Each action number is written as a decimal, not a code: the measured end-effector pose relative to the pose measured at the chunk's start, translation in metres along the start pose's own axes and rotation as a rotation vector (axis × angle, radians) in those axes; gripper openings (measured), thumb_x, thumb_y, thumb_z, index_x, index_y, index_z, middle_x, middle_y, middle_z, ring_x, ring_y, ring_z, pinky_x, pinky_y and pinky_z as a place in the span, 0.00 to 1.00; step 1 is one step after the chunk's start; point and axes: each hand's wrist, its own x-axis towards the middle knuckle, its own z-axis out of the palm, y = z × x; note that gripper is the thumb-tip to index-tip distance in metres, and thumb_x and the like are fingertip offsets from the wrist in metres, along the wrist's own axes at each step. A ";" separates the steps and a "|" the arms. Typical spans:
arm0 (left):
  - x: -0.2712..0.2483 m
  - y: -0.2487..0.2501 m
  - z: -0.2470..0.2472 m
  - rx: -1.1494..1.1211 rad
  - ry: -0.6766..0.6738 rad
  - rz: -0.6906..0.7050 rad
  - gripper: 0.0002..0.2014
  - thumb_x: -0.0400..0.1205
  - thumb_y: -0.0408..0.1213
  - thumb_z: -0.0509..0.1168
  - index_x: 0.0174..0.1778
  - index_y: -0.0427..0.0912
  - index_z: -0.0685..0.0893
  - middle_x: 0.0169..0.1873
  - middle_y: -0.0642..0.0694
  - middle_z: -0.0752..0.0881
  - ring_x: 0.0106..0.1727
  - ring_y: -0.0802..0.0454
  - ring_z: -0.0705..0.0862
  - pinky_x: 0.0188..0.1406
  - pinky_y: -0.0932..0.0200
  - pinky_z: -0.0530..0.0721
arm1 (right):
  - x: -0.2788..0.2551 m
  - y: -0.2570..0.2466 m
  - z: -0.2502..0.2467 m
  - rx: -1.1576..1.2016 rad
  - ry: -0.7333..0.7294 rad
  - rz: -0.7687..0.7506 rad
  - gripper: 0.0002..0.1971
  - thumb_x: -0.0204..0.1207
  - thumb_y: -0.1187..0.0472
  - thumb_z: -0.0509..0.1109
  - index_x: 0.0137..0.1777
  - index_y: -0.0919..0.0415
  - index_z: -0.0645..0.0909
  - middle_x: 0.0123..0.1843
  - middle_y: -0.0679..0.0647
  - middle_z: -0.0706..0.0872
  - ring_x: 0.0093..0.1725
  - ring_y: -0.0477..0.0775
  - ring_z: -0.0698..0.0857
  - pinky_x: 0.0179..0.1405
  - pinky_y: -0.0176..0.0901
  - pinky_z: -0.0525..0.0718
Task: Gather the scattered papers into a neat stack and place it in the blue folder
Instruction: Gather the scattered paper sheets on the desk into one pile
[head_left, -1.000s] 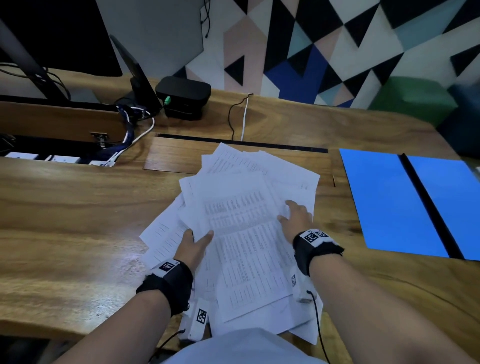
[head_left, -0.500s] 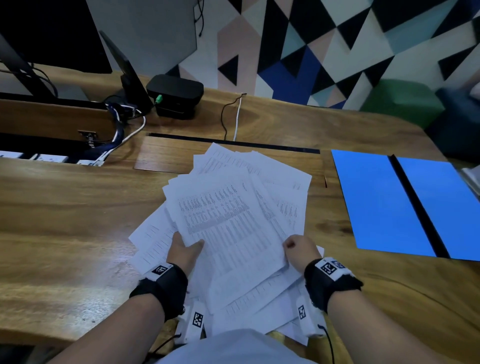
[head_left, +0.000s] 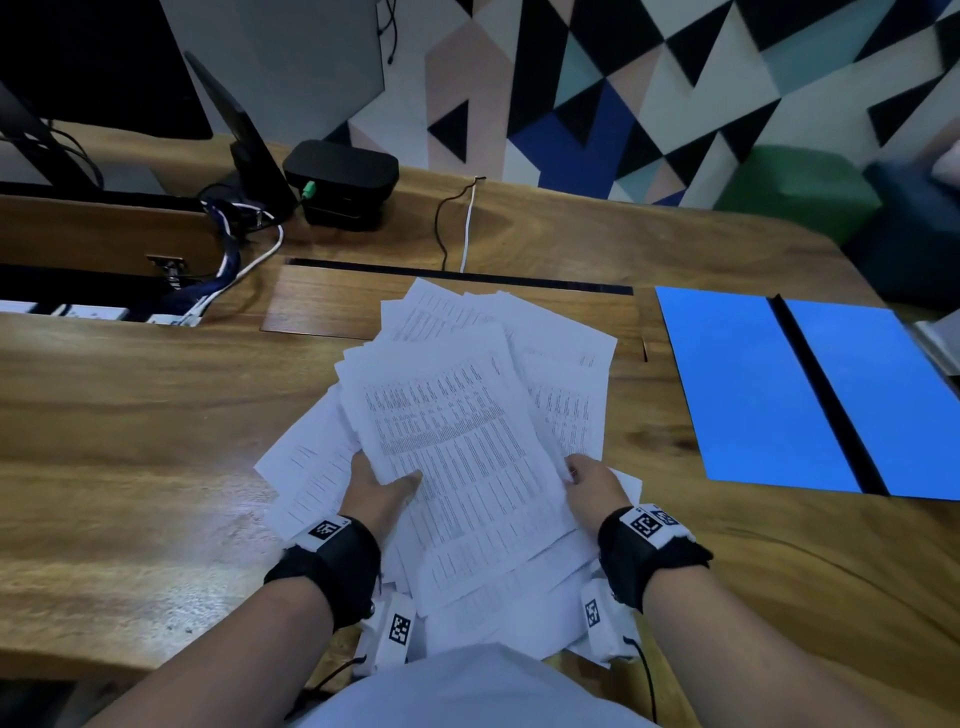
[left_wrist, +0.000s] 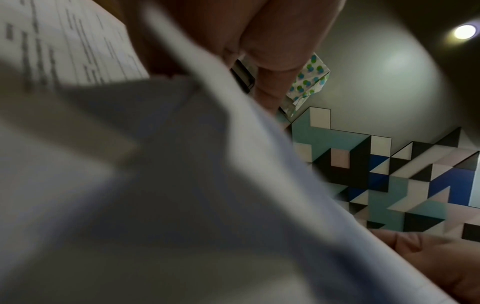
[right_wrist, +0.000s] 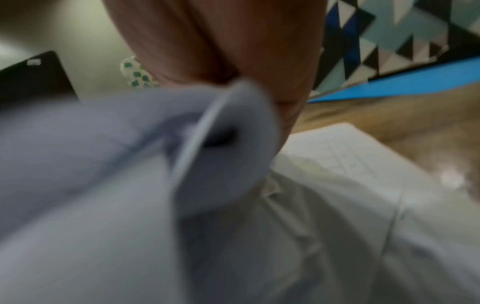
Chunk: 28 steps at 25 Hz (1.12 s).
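A loose pile of white printed papers lies fanned out on the wooden desk in front of me. My left hand grips the pile's left edge, thumb on top of the upper sheet. My right hand pinches the right edge of the upper sheets. The left wrist view shows blurred papers with fingers above them. The right wrist view shows a curled sheet edge under the fingers. The blue folder lies open and flat at the right, apart from the pile.
A black box, cables and a monitor stand sit at the back left by an open cable tray. A thin slot crosses the desk behind the papers. A patterned wall rises beyond the desk.
My right hand slid back from the top of the sheets to their right edge and took hold. The upper sheets turned and drew closer together. My left hand kept its hold.
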 end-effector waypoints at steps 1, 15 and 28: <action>-0.002 0.002 0.000 0.015 -0.010 0.014 0.34 0.74 0.29 0.72 0.76 0.44 0.67 0.65 0.43 0.82 0.64 0.43 0.82 0.65 0.40 0.81 | -0.004 -0.001 0.004 0.044 -0.070 -0.004 0.12 0.76 0.70 0.59 0.36 0.55 0.77 0.40 0.55 0.84 0.43 0.58 0.82 0.42 0.44 0.80; 0.019 0.007 -0.077 0.109 0.061 -0.007 0.31 0.76 0.18 0.65 0.74 0.39 0.67 0.62 0.40 0.81 0.62 0.39 0.80 0.59 0.45 0.78 | 0.028 -0.002 -0.003 0.148 0.219 0.122 0.17 0.81 0.63 0.61 0.68 0.67 0.76 0.66 0.64 0.82 0.64 0.64 0.81 0.57 0.43 0.75; 0.032 0.000 -0.065 0.115 -0.069 -0.010 0.32 0.75 0.19 0.67 0.73 0.42 0.69 0.65 0.38 0.83 0.66 0.37 0.81 0.66 0.36 0.78 | 0.013 -0.007 -0.015 0.130 -0.164 0.126 0.35 0.79 0.50 0.67 0.80 0.65 0.60 0.79 0.58 0.69 0.80 0.62 0.66 0.76 0.52 0.66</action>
